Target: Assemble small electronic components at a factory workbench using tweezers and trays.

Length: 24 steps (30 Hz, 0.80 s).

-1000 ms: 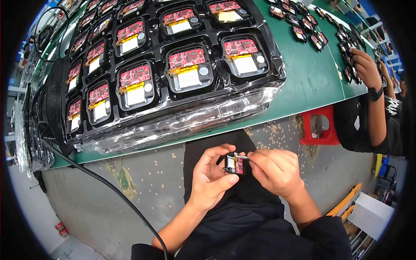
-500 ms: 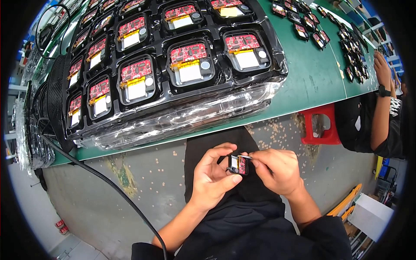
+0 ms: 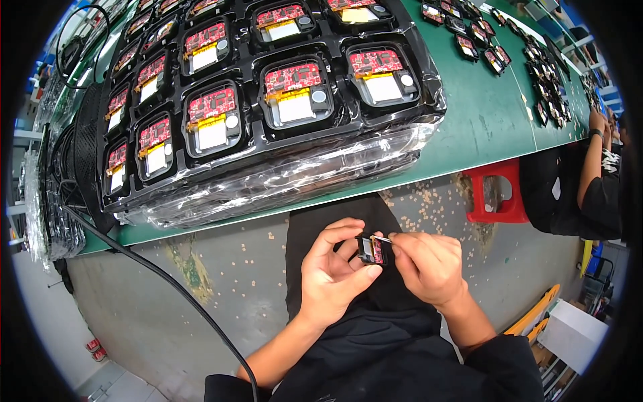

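Above my lap, my left hand (image 3: 333,278) is closed around the edges of a small black device housing (image 3: 377,253). A red circuit board and a pale block show inside its open face, which is tilted. My right hand (image 3: 431,266) pinches a slim silver metal tool (image 3: 381,239); its tip lies over the upper edge of the housing. Whether the tool has one prong or two is too small to tell. The fingers of my left hand partly hide the back of the housing.
A black plastic tray (image 3: 251,143) holds rows of similar housings, stacked on clear-wrapped trays on the green table (image 3: 479,134). More housings (image 3: 550,87) lie to the right. A red stool (image 3: 496,195) and a co-worker's arm (image 3: 591,161) are at the right. A black cable (image 3: 167,285) runs down the left.
The housing has tipped and turned slightly in my left hand, shifting a little right. The tool has moved slightly up along its edge. The co-worker's hand has moved lower and farther right.
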Tool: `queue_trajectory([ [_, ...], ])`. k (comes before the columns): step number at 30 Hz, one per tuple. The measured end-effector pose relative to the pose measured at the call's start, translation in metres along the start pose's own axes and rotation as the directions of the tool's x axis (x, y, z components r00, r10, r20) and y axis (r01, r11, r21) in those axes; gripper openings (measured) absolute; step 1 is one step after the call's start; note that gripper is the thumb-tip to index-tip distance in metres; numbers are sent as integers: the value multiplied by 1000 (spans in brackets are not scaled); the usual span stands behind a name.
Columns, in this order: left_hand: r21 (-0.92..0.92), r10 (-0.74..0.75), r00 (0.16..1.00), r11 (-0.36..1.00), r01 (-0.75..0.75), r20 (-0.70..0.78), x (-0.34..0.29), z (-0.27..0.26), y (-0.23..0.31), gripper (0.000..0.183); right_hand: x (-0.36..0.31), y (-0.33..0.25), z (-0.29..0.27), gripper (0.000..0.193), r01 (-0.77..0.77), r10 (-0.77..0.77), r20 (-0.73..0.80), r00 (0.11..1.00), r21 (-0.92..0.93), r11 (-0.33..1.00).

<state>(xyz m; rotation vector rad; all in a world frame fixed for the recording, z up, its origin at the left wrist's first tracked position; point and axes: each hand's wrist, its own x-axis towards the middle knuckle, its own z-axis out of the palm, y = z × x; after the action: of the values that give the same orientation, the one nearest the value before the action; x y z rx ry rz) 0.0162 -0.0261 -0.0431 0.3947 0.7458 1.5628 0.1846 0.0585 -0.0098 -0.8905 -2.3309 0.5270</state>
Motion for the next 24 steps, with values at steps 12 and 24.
queue_trajectory([
  [12, 60, 14, 1000, 998, -13, -13, 0, 1, 0, 53, -3, 0, 5, 23, -3, 3, 3, 1000, -16, 1000],
  [24, 63, 90, 996, 994, -90, 9, -1, 6, 0, 53, 2, -5, 2, 23, -14, 14, -5, 1000, 12, 1000],
])
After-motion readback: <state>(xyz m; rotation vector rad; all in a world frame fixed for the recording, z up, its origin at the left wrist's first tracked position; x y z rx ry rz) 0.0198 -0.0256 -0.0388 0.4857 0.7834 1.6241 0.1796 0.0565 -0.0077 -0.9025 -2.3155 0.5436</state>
